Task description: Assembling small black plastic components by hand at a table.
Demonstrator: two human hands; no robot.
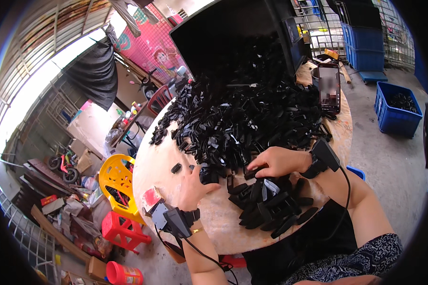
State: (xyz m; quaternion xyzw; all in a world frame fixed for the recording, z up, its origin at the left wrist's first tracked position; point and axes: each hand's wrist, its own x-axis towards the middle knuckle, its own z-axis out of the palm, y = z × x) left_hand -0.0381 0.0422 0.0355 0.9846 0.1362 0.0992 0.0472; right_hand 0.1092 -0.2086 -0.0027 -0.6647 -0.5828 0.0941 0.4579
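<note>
My left hand (194,189) lies low over the round table (169,218), thumb stretched out and fingers apart. Several black plastic pieces (209,174) sit right beside its fingertips; it does not visibly hold any. To the right, the fingers of my right hand (281,162) are bent together around a small black plastic piece (256,172), partly hidden by them. Beyond both hands spreads a large heap of similar black pieces (242,114). A smaller pile of longer black pieces (266,204) lies below my right hand, near the table's front edge.
A large black bin (223,42) lies tipped at the heap's back. A phone (329,90) stands at the table's right. Left are a yellow chair (114,173) and red stool (121,230). A blue crate (397,116) stands on the floor at right.
</note>
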